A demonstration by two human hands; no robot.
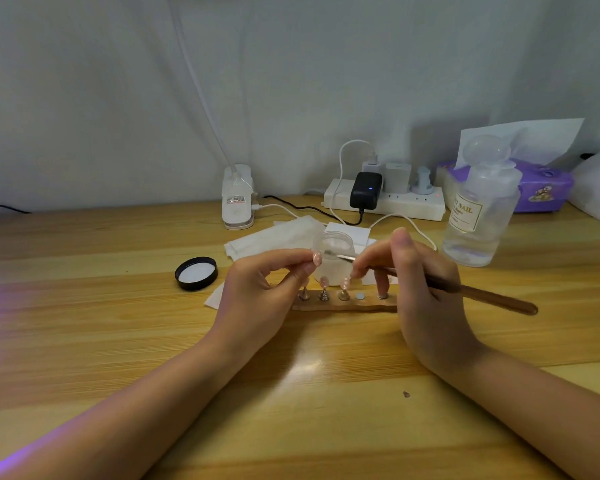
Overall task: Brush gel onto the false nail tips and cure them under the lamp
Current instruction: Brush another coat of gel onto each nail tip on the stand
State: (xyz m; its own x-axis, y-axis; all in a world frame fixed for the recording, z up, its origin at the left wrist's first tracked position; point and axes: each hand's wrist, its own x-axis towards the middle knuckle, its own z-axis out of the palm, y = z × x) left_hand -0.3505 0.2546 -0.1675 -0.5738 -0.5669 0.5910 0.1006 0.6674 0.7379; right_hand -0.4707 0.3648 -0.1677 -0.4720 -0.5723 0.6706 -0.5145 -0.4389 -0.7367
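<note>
Above the wooden holder (343,308) on the counter (118,306), the left hand (257,292) pinches one false nail tip (316,259), while the right hand (416,282) grips the brush (465,289), its long axis slanting leftward, bristles just right of that tip.

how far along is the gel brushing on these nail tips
Done: the black lid is off and the clear jar stands open. In hand: the left hand pinches one nail tip while the right hand brings the brush to it. Left: two tips wait on the wooden stand, one peg bare. No curing shows yet.
</note>
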